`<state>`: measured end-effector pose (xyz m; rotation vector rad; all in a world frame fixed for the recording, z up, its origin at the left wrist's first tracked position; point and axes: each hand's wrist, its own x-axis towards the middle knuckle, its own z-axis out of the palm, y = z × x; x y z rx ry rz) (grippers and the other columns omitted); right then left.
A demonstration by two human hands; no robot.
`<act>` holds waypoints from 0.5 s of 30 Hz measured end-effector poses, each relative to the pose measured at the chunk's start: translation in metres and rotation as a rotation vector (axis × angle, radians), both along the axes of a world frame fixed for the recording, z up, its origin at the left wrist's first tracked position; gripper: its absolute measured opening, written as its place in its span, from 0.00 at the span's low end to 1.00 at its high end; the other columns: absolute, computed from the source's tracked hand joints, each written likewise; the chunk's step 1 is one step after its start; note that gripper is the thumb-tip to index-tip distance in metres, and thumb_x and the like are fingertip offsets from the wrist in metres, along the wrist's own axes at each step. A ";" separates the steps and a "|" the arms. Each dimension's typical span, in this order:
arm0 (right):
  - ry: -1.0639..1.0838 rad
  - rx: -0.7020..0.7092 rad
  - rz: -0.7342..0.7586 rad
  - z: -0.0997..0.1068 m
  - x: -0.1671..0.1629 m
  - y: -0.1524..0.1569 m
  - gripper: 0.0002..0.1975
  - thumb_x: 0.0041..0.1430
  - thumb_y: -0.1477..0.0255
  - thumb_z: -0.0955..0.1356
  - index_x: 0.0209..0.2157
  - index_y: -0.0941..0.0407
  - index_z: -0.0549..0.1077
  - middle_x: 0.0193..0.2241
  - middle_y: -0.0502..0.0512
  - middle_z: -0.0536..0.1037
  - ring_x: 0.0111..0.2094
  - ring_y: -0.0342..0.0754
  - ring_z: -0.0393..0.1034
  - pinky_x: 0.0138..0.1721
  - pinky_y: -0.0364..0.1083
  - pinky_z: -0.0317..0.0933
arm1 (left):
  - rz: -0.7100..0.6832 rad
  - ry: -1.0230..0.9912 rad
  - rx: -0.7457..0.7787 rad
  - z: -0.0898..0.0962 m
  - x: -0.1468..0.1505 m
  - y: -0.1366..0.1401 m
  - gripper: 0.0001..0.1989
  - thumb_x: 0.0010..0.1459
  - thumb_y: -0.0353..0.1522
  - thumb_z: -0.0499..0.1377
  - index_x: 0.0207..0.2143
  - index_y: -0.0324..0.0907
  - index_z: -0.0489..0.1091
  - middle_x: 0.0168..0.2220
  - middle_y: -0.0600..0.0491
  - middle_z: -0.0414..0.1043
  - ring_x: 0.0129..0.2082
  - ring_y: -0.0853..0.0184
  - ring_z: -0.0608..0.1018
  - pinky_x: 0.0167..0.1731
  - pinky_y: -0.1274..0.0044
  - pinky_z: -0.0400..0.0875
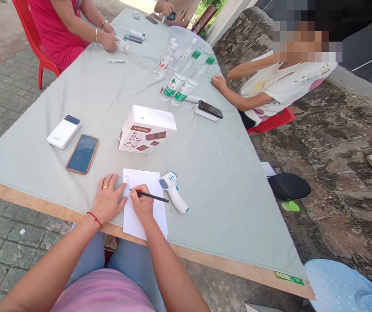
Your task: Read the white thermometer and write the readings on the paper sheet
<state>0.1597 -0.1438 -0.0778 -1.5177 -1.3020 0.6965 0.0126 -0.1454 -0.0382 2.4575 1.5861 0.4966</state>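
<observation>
A black pen [153,197] is pinched in my right hand [142,206], its tip close to the upper left part of a white sheet of paper [140,177]. Some writing and a circled mark show on the sheet. My left hand [108,199] lies flat with fingers spread, its thumb and fingertips at the paper's left edge. Just right of the paper rests a white and blue forehead thermometer [175,193]. Beyond my left hand lie a phone in a brown case [82,154] and a white power bank [64,131].
A "Super Meal" box [147,130] stands on the grey tablecloth [224,195], ahead of the paper. Several water bottles [181,84] and a black phone on a white object [209,110] are farther off. Other people sit around the table; one in red handles something clear.
</observation>
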 end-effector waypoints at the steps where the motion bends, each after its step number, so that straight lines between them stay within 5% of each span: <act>1: -0.006 0.004 -0.002 0.000 0.000 0.000 0.05 0.52 0.68 0.63 0.24 0.52 0.64 0.20 0.46 0.66 0.24 0.45 0.60 0.28 0.45 0.58 | 0.000 0.005 0.002 0.000 0.000 0.000 0.20 0.61 0.36 0.57 0.55 0.43 0.70 0.62 0.39 0.61 0.64 0.49 0.61 0.62 0.55 0.56; 7: -0.123 0.158 -0.090 -0.003 0.008 -0.003 0.08 0.61 0.69 0.61 0.37 0.54 0.70 0.32 0.53 0.72 0.33 0.48 0.67 0.36 0.47 0.61 | -0.001 0.007 0.006 0.000 -0.001 0.000 0.19 0.61 0.36 0.58 0.54 0.44 0.69 0.61 0.39 0.61 0.64 0.49 0.61 0.62 0.55 0.56; 15: -0.740 0.127 0.105 -0.004 0.041 0.010 0.27 0.59 0.83 0.57 0.56 0.52 0.70 0.47 0.61 0.74 0.46 0.54 0.65 0.45 0.51 0.57 | 0.085 -0.287 -0.146 -0.016 -0.012 0.025 0.28 0.54 0.37 0.63 0.57 0.44 0.64 0.60 0.41 0.61 0.62 0.51 0.63 0.61 0.56 0.59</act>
